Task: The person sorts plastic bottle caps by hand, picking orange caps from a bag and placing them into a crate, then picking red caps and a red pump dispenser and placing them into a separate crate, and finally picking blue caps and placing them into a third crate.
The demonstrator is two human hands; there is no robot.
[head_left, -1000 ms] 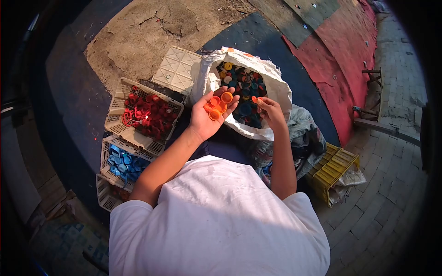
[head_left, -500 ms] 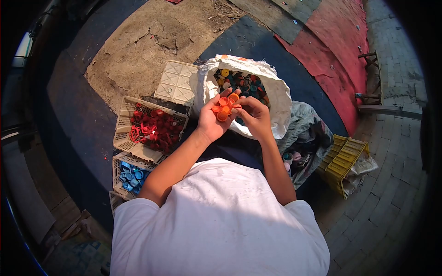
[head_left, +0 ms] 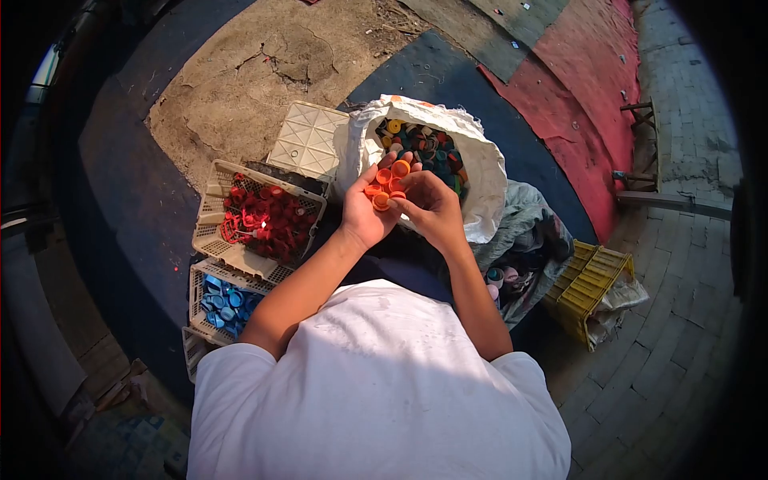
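Several orange bottle caps (head_left: 383,176) lie in the upturned palm and on the fingers of my left hand (head_left: 367,213), whose fingers curl loosely around them. My right hand (head_left: 434,210) is just to the right, its thumb and fingertips pinched at the caps on the left palm. Behind both hands stands a white woven sack (head_left: 482,164) with its mouth open. Inside it are many mixed caps (head_left: 422,144) in green, yellow, red and dark colours, partly hidden by my hands.
A beige crate (head_left: 210,228) of red caps stands at left, with a crate (head_left: 194,290) of blue caps below it. An overturned beige crate (head_left: 306,140) sits behind. At right are a grey cloth bag (head_left: 524,210) with caps and a yellow crate (head_left: 594,276).
My right hand has moved slightly left and down, its fingertips now over the lower caps in my left palm. The caps have shifted a little in the palm.
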